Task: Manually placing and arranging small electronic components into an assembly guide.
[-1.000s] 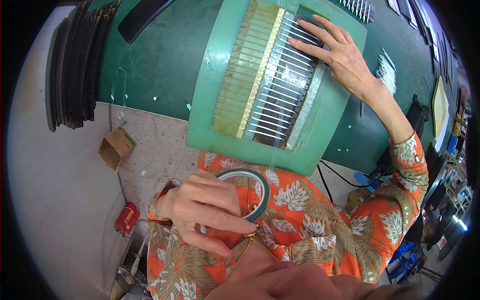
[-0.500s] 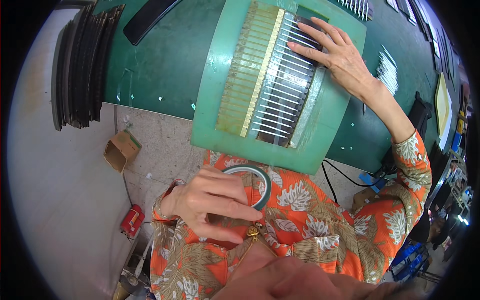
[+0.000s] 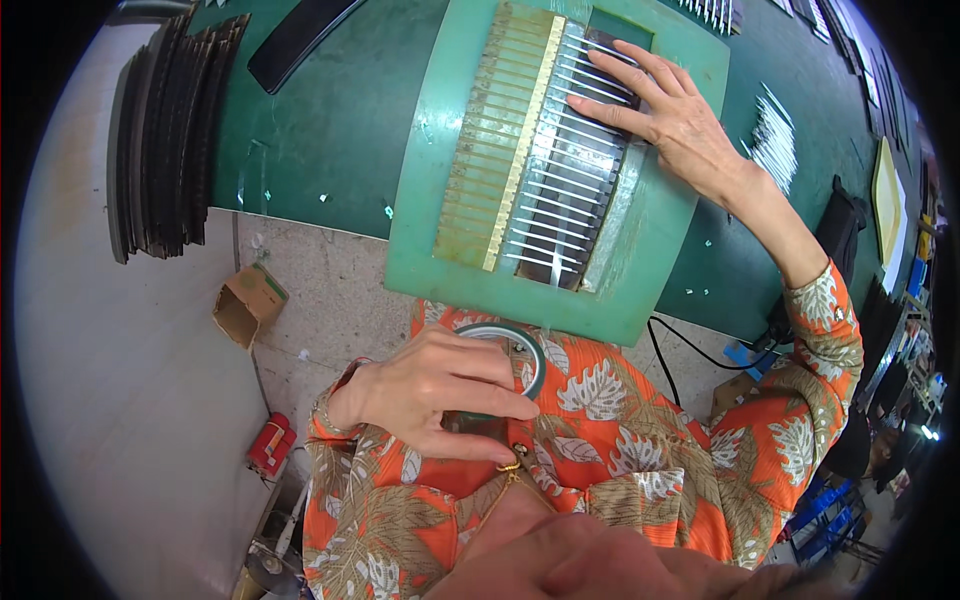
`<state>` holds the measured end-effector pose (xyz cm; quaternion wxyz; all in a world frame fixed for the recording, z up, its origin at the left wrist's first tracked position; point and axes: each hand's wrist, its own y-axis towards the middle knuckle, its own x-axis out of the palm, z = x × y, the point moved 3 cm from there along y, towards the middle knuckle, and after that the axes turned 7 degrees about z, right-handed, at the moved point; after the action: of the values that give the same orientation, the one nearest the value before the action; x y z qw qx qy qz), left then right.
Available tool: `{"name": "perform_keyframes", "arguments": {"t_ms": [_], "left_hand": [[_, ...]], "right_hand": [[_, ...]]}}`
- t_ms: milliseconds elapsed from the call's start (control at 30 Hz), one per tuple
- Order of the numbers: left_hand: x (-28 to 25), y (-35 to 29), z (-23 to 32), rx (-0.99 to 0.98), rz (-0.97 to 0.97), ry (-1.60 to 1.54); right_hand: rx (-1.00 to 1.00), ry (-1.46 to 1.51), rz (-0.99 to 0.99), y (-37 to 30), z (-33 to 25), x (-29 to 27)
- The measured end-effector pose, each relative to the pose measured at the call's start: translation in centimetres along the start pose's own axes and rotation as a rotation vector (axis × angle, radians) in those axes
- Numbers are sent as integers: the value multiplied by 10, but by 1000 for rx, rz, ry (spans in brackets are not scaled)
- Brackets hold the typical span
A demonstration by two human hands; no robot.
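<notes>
My left hand (image 3: 440,385) is in front of my body with its fingers closed round a roll of tape (image 3: 540,365), a green-edged ring with a pale inner core. My right hand (image 3: 688,135) lies with fingers spread on a row of thin white rods (image 3: 552,205). The rods sit side by side in a translucent green board (image 3: 420,200), across a dark strip. A clear, shiny band crosses them. To their left are a brass-coloured notched bar (image 3: 505,190) and a tan slotted plate (image 3: 475,140). My right palm hides part of the dark strip's right edge.
A stack of dark strips (image 3: 165,140) stands at the table's left end, near a black tray-like piece (image 3: 300,40). A loose pile of white rods (image 3: 772,145) lies right of the board. Below are an open cardboard box (image 3: 245,305) and a black cable (image 3: 660,365).
My left hand has moved slightly right with the tape roll, its thumb rising a little. My right fingers have shifted slightly toward me along the rods.
</notes>
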<state>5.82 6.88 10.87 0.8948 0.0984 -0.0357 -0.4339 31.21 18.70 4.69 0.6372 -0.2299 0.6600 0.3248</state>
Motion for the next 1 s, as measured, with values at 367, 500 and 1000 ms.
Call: {"name": "perform_keyframes", "arguments": {"t_ms": [367, 500, 1000], "left_hand": [[-2, -11, 3, 12, 7, -7], [-5, -22, 3, 23, 29, -24], [-10, -68, 5, 19, 29, -43]], "right_hand": [[67, 42, -32, 1, -21, -5], [63, 43, 0, 0, -35, -9], [177, 1, 45, -2, -96, -9]]}}
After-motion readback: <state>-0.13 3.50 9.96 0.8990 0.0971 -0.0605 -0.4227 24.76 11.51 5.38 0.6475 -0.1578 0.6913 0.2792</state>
